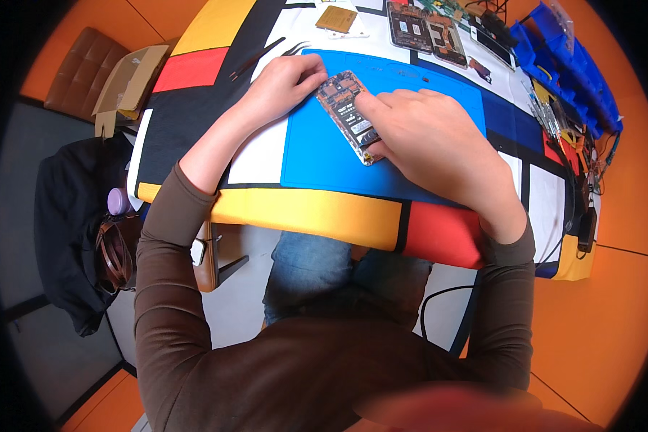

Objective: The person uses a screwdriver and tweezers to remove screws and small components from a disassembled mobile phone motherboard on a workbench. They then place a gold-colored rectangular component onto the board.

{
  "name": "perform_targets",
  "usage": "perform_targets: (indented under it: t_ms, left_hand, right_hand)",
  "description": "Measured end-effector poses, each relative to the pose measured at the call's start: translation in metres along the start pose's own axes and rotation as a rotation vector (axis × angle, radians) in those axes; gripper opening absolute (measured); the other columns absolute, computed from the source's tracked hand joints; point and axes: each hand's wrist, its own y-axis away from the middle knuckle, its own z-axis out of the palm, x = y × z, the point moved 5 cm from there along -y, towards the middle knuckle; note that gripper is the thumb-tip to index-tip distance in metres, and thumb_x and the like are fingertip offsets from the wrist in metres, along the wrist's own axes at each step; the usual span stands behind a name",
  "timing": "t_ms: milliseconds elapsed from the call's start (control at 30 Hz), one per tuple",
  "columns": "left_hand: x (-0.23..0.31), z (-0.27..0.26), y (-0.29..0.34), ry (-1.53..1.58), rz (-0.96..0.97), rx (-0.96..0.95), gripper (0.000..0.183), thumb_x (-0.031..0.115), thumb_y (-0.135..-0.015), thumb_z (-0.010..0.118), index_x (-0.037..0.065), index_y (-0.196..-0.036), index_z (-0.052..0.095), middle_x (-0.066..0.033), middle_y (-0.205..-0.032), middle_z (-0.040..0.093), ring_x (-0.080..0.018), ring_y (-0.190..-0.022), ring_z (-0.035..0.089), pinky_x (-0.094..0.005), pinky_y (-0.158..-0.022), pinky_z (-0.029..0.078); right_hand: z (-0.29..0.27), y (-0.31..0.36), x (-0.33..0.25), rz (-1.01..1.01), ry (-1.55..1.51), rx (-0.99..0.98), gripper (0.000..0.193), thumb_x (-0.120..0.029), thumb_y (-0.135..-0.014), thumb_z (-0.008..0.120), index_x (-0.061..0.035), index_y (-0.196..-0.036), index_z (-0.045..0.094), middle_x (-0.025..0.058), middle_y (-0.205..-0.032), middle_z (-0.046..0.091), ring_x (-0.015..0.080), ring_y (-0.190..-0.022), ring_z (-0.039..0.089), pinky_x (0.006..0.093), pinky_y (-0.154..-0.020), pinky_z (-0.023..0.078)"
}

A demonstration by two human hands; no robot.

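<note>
An opened smartphone (349, 115) lies slanted on a blue work mat (317, 155), its copper-toned board and black battery exposed. At its upper left corner, my left hand (284, 81) is closed, thumb and fingers pinching the edge. My right hand (439, 140) covers the phone's right side. Its index finger bends over the middle of the battery, and the thumb reaches the lower end. A small dark piece shows between that thumb and finger, but the curled fingers hide what they grip.
Dark tweezers (255, 59) lie beyond my left forearm. Past the mat are a gold battery (336, 19), disassembled phones (410, 32) and a white-framed phone (491, 47). Blue parts bins (565, 68) and several hand tools (554, 119) line the right side. A cardboard box (129, 83) stands left.
</note>
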Motion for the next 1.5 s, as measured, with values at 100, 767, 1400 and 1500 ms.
perform_targets:
  t_ms: [100, 767, 1400, 1500]
  left_hand:
    - [-0.001, 0.0, 0.0, -0.007, 0.011, 0.005, 0.02, 0.019, -0.102, 0.064, 0.001, -0.101, 0.072, -0.0157, -0.088, 0.073, -0.0241, -0.08, 0.071, -0.0353, -0.074, 0.056]
    - [0.001, 0.0, 0.001, -0.038, 0.033, 0.019, 0.02, 0.018, -0.103, 0.064, 0.0, -0.104, 0.07, -0.0113, -0.087, 0.07, -0.0172, -0.076, 0.064, -0.0305, -0.071, 0.053]
    - [0.024, -0.009, 0.008, 0.024, 0.068, 0.124, 0.017, 0.013, -0.088, 0.074, 0.007, -0.098, 0.063, -0.0063, -0.081, 0.058, -0.0213, -0.081, 0.058, -0.0355, -0.075, 0.048]
    - [0.032, -0.008, 0.009, -0.015, 0.159, 0.093, 0.014, 0.011, -0.089, 0.073, 0.007, -0.097, 0.062, -0.0073, -0.084, 0.059, -0.0213, -0.081, 0.057, -0.0346, -0.075, 0.048]
  right_hand:
    - [-0.003, 0.003, 0.002, -0.023, 0.001, 0.023, 0.026, -0.008, -0.089, 0.066, -0.0023, -0.114, 0.06, 0.0137, -0.103, 0.071, 0.0315, -0.096, 0.069, 0.0411, -0.083, 0.053]
    - [0.006, -0.007, 0.001, -0.036, -0.018, -0.038, 0.014, -0.016, -0.091, 0.071, -0.0042, -0.095, 0.067, 0.0127, -0.092, 0.072, 0.0306, -0.088, 0.069, 0.0401, -0.084, 0.051]
    - [0.006, -0.012, -0.004, -0.095, 0.019, 0.019, 0.019, -0.022, -0.09, 0.071, -0.0068, -0.084, 0.061, 0.0122, -0.074, 0.067, 0.0337, -0.076, 0.066, 0.0406, -0.072, 0.052]
    - [0.004, -0.012, -0.003, -0.102, -0.026, -0.005, 0.017, -0.018, -0.09, 0.071, -0.0054, -0.086, 0.06, 0.013, -0.08, 0.066, 0.0348, -0.08, 0.064, 0.0415, -0.073, 0.052]
